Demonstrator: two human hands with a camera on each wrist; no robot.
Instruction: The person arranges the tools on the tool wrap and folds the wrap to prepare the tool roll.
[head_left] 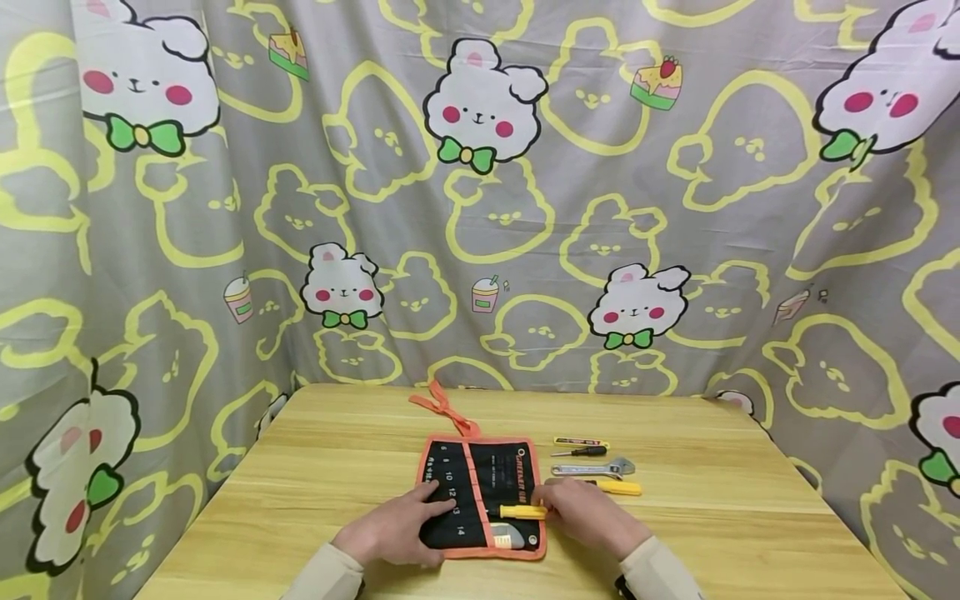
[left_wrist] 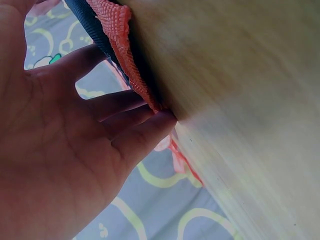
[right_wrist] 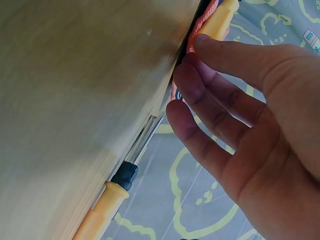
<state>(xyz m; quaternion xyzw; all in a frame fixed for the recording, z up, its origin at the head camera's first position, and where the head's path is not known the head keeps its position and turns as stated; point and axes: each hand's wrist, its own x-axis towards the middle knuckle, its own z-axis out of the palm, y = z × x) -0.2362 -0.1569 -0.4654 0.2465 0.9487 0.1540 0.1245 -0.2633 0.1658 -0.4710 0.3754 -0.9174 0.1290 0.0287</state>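
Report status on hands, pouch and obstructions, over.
Left hand resting on pouch. Right hand at yellow-handled tool, which lies on pouch. Adjustable wrench off to the right, apparently not blocking.

Counts, head view. Lower centre: hands, 2 (left hand (head_left: 397, 525), right hand (head_left: 588, 512)); black fabric tool pouch with orange edging (head_left: 491, 483), 1. Screwdrivers, 3: long yellow-handled screwdriver (head_left: 521, 512) at lower centre; second yellow-handled screwdriver (head_left: 618, 487) and small black-handled screwdriver (head_left: 595, 451), right of centre. Same area: silver metal adjustable wrench (head_left: 592, 470), 1. Pale wooden table (head_left: 337, 450), 1.
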